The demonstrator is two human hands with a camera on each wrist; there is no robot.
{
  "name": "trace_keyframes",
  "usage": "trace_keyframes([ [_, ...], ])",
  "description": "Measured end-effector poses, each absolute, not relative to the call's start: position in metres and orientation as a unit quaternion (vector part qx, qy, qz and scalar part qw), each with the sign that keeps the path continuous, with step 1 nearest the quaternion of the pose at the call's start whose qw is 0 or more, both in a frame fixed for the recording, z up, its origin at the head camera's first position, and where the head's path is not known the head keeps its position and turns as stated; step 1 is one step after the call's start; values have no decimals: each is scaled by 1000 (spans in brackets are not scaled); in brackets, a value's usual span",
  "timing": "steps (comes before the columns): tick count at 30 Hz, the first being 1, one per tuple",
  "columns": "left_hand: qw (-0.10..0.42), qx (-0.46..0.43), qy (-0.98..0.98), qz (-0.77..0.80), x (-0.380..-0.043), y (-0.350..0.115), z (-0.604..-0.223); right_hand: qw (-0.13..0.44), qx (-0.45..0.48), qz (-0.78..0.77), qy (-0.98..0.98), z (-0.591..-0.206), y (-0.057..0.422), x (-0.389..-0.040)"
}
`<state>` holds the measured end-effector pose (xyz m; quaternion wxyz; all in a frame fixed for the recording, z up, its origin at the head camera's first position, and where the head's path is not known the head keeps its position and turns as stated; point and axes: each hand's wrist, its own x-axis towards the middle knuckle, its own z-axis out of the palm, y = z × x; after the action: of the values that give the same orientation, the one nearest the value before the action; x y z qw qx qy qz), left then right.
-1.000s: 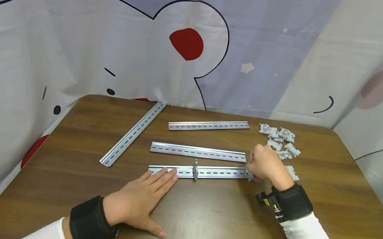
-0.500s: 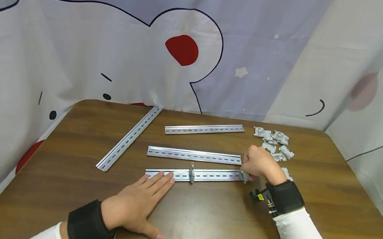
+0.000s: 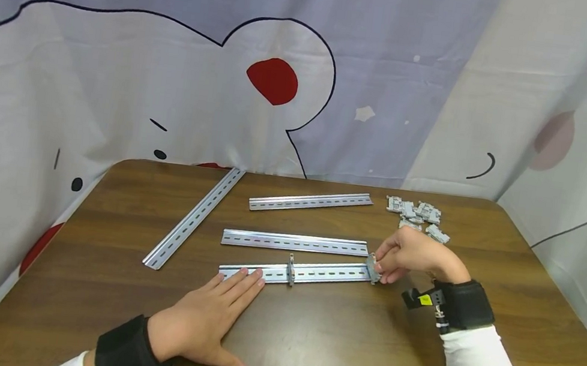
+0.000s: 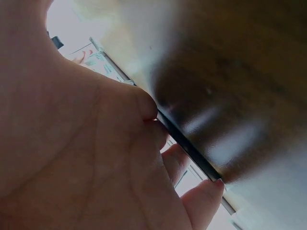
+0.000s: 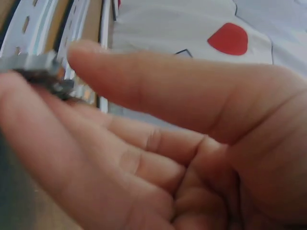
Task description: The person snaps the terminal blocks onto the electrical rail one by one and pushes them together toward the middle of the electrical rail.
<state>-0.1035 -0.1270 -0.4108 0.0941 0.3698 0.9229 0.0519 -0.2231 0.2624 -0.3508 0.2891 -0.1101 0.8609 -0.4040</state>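
Note:
My left hand [image 3: 198, 320] lies flat, its fingertips pressing the left end of the nearest slotted DIN rail [image 3: 329, 273]. In the left wrist view the fingers [image 4: 204, 201] reach over the rail's edge. A thin grey terminal block [image 3: 291, 269] stands upright across this rail, right of those fingers. At the rail's right end, my right hand [image 3: 418, 253] pinches another grey terminal block [image 3: 372, 269] with thumb and fingers. This block [image 5: 36, 67] is blurred in the right wrist view, close to the thumb tip; whether it sits fully on the rail cannot be told.
A second DIN rail [image 3: 294, 243] lies just behind the first. Farther back are a shorter-looking rail [image 3: 310, 202] and a slanted one [image 3: 194, 218] at left. Several loose terminal blocks [image 3: 414, 211] are piled at back right on the wooden table [image 3: 308, 341]. A printed curtain [image 3: 174, 85] hangs behind.
My right hand has turned, its wrist swinging right and its fingers loosening from a tight fist-like grip, so more of the terminal block shows. My left hand keeps pressing the rail. The head view shifts slightly.

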Motion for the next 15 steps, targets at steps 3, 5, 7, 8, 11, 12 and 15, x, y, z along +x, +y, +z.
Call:
trace_keyframes([
  [3, 88, 371, 923, 45, -104, -128, -413, 312, -103, -435, 838, -356, 267, -225],
  [5, 97, 367, 924, 44, -104, -127, -410, 319, -101, -446, 830, -358, 270, -227],
  [7, 109, 363, 924, 42, -103, -125, -406, 322, -101, -455, 824, -360, 271, -228],
  [8, 114, 361, 925, 43, -103, -125, -403, 324, -101, -459, 821, -362, 272, -228],
  [11, 126, 356, 925, 46, -102, -124, -397, 329, -102, -469, 814, -366, 272, -229],
  [12, 127, 355, 925, 45, -102, -123, -397, 330, -101, -472, 811, -368, 271, -230],
  [15, 127, 352, 926, 48, -101, -123, -397, 334, -104, -480, 805, -373, 267, -232],
])
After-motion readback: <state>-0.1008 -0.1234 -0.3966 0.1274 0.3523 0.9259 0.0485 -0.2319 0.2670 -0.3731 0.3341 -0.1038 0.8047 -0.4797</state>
